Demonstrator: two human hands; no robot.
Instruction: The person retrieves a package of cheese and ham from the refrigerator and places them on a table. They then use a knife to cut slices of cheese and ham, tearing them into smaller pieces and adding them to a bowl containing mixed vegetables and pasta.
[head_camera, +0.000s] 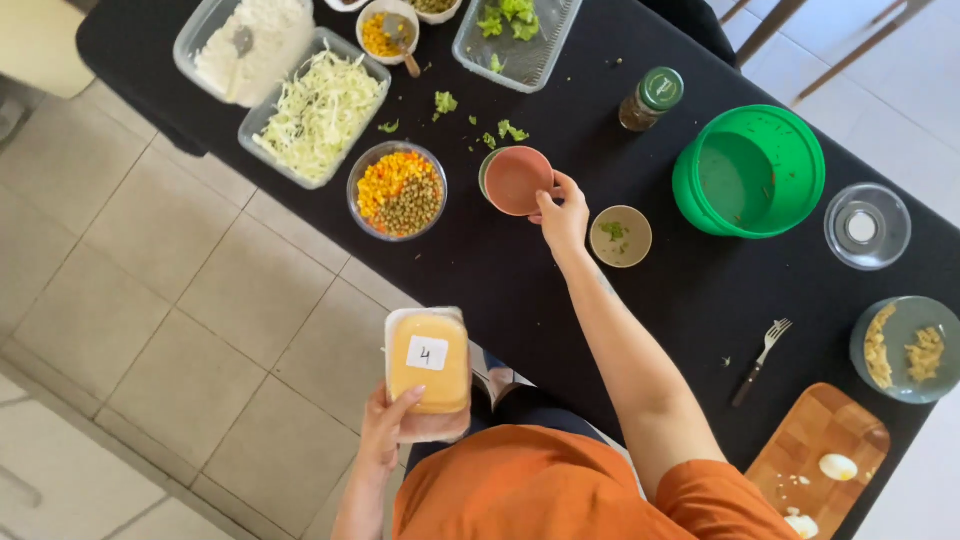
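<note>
My left hand (385, 428) holds a rectangular plastic container (428, 362) with orange-yellow contents and a white label on its lid, out over the tiled floor beside the table. My right hand (563, 215) reaches across the black table (520, 295) and grips the rim of a small pink bowl (515, 180), which looks empty. A glass bowl of corn and peas (398, 190) stands left of the pink bowl. A small beige bowl (620, 237) with green bits sits just right of my right hand.
Trays of shredded cabbage (318, 110), white rice (250, 45) and lettuce (515, 35) line the far side. To the right are a spice jar (650, 98), a green bowl (750, 170), a glass bowl (866, 225), a fork (762, 360), a grey plate (905, 350) and a wooden board (815, 450).
</note>
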